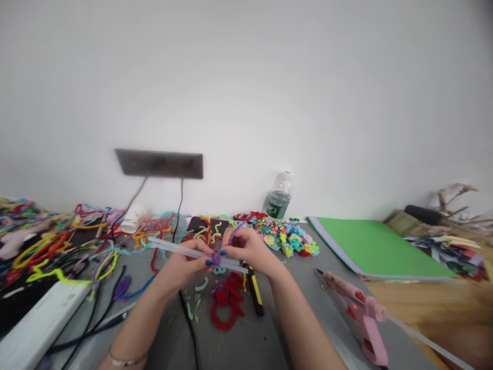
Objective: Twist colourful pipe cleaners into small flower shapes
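Observation:
My left hand (184,268) is closed, thumb and fingers pinching long translucent glue sticks (165,245) that lie slanted across both hands. A purple pipe cleaner (216,259) is wound around them between my fingertips. My right hand (250,250) pinches this pipe cleaner, whose loose end rises above the fingers. Whether there is one stick or two side by side is hard to tell. Beneath the hands are a red fuzzy pipe-cleaner piece (224,324) with a ring shape and a black-and-yellow utility knife (255,294).
A pink glue gun (365,313) with a lit red light lies at right, near green sheets (377,246). A water bottle (279,198) stands by the wall. Small colourful flowers (292,239), tangled pipe cleaners (50,246), a paper cup (132,219), a white box (46,324) and black cables (188,318) surround the hands.

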`<act>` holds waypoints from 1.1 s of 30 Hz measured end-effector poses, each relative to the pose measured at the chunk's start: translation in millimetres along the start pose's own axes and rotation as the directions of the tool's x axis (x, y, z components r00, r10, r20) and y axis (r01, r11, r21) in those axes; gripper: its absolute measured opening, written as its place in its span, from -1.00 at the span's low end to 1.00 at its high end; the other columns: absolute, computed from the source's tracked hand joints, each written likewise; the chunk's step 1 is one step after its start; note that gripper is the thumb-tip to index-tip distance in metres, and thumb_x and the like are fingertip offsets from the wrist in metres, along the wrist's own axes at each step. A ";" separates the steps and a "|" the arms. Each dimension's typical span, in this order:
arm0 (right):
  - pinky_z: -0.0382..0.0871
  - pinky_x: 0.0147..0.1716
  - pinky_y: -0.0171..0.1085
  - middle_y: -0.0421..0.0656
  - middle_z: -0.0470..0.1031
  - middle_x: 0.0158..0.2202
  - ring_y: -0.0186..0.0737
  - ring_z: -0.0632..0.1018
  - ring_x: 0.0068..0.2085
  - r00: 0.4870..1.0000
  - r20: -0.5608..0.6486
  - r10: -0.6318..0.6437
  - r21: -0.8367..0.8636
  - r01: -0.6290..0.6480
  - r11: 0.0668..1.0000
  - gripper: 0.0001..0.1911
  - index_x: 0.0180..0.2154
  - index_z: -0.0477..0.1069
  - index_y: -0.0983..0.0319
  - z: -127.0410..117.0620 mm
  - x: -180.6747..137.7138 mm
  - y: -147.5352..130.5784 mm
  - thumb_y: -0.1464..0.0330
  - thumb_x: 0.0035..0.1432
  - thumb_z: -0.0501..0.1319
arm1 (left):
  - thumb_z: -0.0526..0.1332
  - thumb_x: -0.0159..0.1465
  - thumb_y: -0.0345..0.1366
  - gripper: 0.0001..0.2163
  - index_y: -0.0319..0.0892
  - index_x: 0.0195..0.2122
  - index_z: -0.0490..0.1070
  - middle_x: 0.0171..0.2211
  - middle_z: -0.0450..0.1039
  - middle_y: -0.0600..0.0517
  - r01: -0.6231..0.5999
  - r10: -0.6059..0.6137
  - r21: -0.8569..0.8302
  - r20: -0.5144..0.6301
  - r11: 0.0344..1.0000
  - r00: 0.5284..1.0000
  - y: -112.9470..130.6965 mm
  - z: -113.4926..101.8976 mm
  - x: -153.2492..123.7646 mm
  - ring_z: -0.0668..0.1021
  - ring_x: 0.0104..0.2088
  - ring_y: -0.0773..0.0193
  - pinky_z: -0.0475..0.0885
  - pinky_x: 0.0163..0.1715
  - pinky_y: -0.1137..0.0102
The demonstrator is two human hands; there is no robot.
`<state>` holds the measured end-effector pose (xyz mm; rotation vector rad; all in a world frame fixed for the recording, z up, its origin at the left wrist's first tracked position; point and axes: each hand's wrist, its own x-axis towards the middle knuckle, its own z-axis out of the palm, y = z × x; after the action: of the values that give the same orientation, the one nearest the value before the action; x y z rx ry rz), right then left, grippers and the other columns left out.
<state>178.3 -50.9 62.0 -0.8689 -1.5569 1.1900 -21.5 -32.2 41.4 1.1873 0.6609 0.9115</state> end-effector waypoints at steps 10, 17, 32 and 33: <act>0.13 -0.58 -0.41 -0.28 0.38 -0.57 -0.44 0.31 -0.58 0.981 -0.085 0.173 0.393 -0.126 0.911 -0.62 -0.47 0.43 0.26 19.9 10.8 22.9 0.12 -0.12 0.45 | 0.60 -0.27 -0.26 -0.65 -0.22 -0.52 0.51 -0.58 0.52 0.13 -0.039 -0.028 -0.320 -0.202 0.946 0.979 3.0 7.8 4.0 0.54 -0.59 0.45 0.48 -0.55 0.62; 0.24 -0.56 -0.39 -0.27 0.40 -0.60 -0.40 0.34 -0.58 0.970 -0.229 0.078 0.137 -0.047 0.989 -0.84 -0.47 0.51 0.26 30.8 13.7 29.1 0.28 -0.01 0.35 | 0.58 -0.23 -0.20 -0.65 -0.20 -0.46 0.53 -0.50 0.56 0.10 -0.255 0.151 -0.194 -0.430 0.947 0.890 -4.8 6.0 11.9 0.57 -0.51 0.43 0.52 -0.43 0.59; 0.20 -0.41 -0.33 -0.22 0.43 -0.52 -0.30 0.39 -0.46 0.953 -0.227 -0.200 -0.590 0.029 0.807 -0.92 -0.44 0.45 0.22 23.1 5.9 4.2 0.44 0.10 0.23 | 0.36 0.06 -0.26 -0.91 -0.15 -0.43 0.55 -0.44 0.58 0.02 -0.192 0.401 0.511 -0.337 0.838 0.852 -2.8 1.1 8.6 0.58 -0.39 0.22 0.46 -0.36 0.42; 0.17 -0.43 -0.34 -0.24 0.39 -0.54 -0.31 0.35 -0.48 0.957 -0.222 -0.186 -0.570 0.027 0.821 -0.91 -0.46 0.43 0.22 19.6 6.0 4.1 0.42 0.10 0.24 | 0.36 0.05 -0.25 -0.90 -0.15 -0.44 0.56 -0.45 0.58 0.02 -0.184 0.366 0.498 -0.296 0.847 0.882 -2.0 0.7 8.6 0.57 -0.41 0.23 0.46 -0.37 0.43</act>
<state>157.8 -49.8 58.4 -1.2464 -1.7247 0.4868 -16.1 -25.4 39.8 1.5747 1.0807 1.3035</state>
